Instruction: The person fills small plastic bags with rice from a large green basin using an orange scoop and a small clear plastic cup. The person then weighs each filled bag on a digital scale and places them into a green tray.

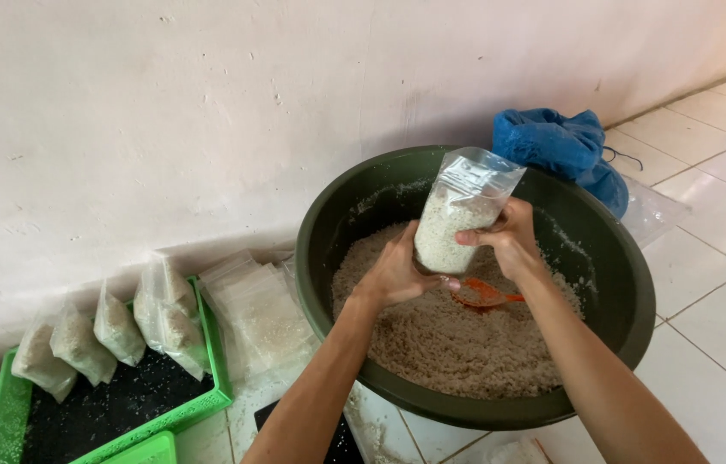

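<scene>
Both hands, left hand and right hand, grasp a clear plastic pouch, half full of pale coarse grains, upright over a round dark-green basin. Granular heap fills the basin; an orange scoop lies on it. Filled pouches lean in a green crate.

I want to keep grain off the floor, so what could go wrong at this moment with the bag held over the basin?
1. The clear bag is open at the top and tilted, held by the left hand and right hand; a slip could spill grain.
2. It sits near the far side of the dark green basin, so spilled grain might clear the rim.
3. The orange scoop lies loose in the grain below; a dropped bag could hit it and scatter grain.
</scene>
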